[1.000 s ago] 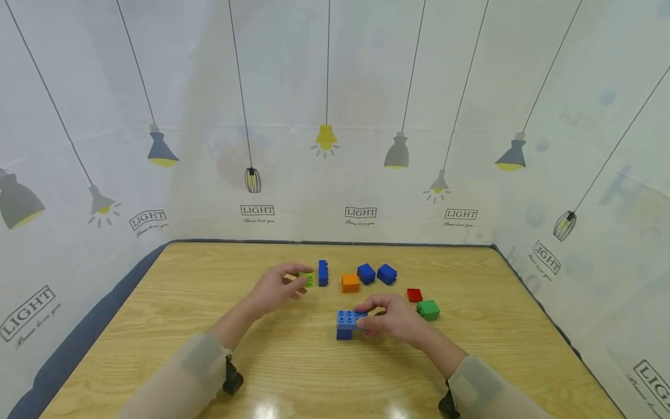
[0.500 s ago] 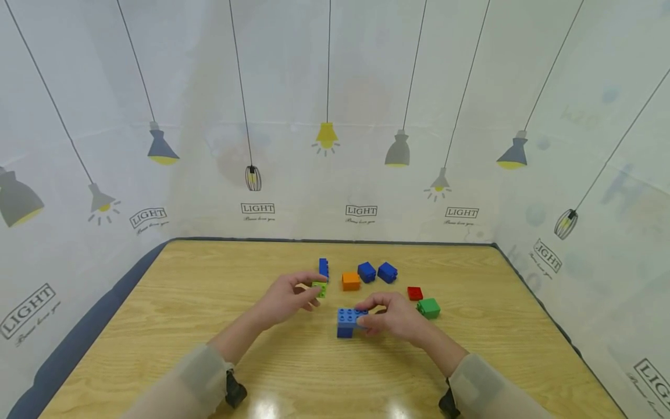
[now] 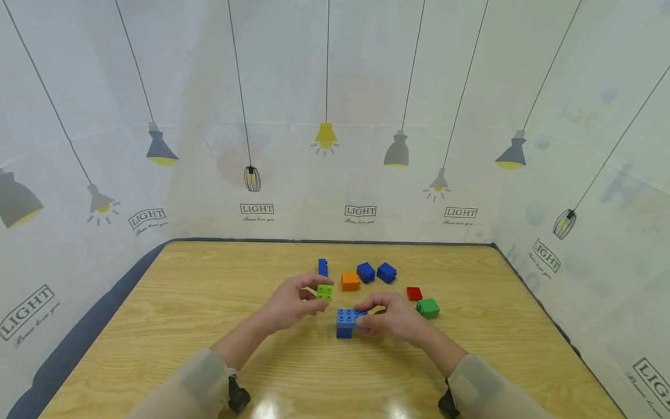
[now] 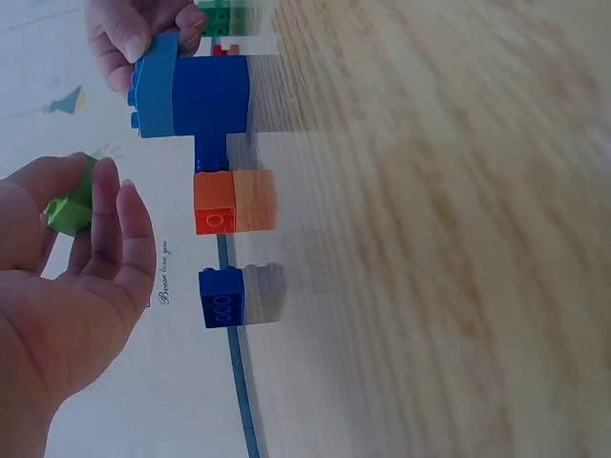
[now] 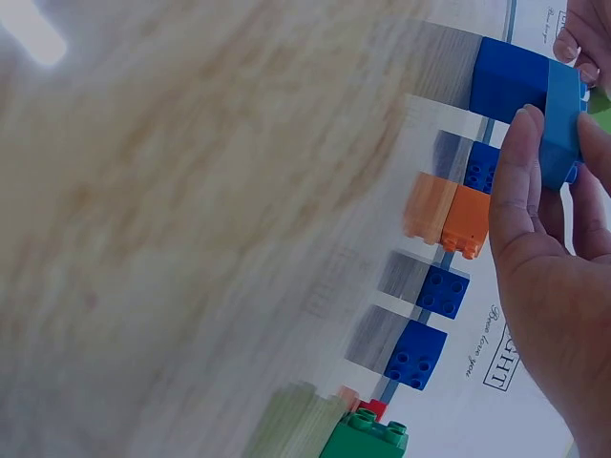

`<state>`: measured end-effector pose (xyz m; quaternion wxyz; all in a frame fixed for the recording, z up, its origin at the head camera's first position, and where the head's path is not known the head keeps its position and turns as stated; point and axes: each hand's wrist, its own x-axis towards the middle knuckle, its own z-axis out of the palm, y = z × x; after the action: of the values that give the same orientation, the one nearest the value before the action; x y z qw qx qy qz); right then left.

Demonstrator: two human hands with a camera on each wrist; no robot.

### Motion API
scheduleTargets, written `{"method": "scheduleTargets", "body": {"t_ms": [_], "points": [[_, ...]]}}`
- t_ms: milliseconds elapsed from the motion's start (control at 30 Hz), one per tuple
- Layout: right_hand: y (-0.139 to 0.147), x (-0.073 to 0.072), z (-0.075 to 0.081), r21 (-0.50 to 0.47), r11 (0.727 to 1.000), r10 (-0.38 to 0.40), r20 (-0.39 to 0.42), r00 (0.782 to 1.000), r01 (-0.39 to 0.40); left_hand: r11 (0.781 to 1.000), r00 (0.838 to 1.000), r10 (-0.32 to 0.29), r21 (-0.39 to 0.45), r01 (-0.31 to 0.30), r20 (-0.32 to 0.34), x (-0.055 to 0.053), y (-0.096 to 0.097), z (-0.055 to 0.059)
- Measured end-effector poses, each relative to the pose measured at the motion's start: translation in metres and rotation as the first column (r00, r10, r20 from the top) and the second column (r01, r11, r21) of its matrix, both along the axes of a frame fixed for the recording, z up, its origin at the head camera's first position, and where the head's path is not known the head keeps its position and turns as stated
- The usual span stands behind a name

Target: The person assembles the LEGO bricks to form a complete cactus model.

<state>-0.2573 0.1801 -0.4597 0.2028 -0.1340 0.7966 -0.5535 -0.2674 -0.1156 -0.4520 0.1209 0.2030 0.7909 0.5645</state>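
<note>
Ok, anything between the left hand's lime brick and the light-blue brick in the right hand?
Nothing visible beyond the left hand itself, which grips the lime brick. The orange brick sits farther back, off the line to the light-blue brick.

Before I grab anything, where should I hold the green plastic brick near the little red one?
I'd pinch the green plastic brick across its near and far sides, coming from above and the right. It lies on its side with its studs pointing left, and the flat red brick sits behind its left end, so the right looks freer.
</note>
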Motion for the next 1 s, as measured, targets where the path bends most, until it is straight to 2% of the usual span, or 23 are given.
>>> {"method": "scheduleTargets", "body": {"t_ms": [533,1000], "points": [[-0.001,-0.002,-0.003,-0.011,1.000,-0.001,0.002,1.000,0.001,0.990,0.997,0.004,-0.137,-0.015,-0.082,0.004,0.015,-0.005],[0.000,-0.002,-0.003,-0.026,1.000,0.008,-0.005,1.000,-0.008,0.993,0.998,-0.043,-0.114,0.038,-0.039,0.009,0.027,-0.011]]}}
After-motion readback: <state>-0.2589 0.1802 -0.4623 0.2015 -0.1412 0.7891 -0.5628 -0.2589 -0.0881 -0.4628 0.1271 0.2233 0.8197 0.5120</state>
